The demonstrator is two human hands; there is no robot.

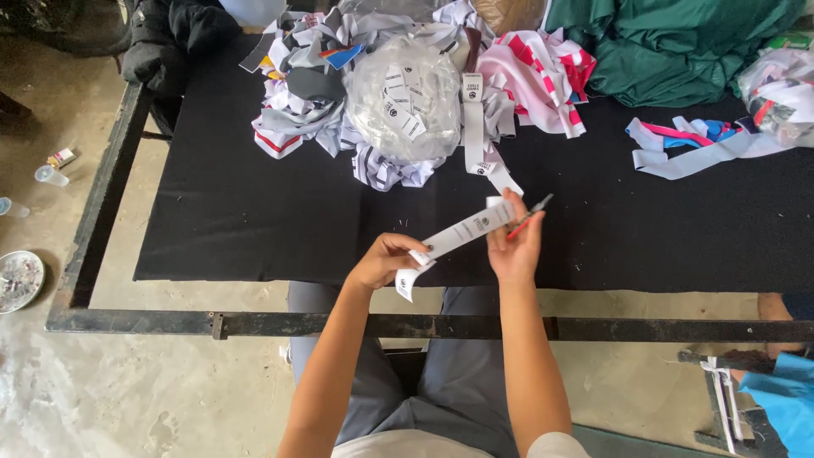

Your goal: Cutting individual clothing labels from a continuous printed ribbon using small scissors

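Observation:
A long white fabric strip (pixel 462 232) with dark printed marks is stretched between my two hands above the near edge of a black table (pixel 254 212). My left hand (pixel 383 260) pinches its lower end, which folds and hangs down. My right hand (pixel 515 244) holds its upper end and also grips a small cutting tool (pixel 530 214) with a red handle and a grey tip that points up and right.
At the back lie a clear bag of white labels (pixel 405 97), a heap of grey and white fabric strips (pixel 309 76), pink and white cloth (pixel 543 72) and green cloth (pixel 670 47). Loose strips (pixel 695 148) lie right. A metal frame (pixel 381 325) edges the table.

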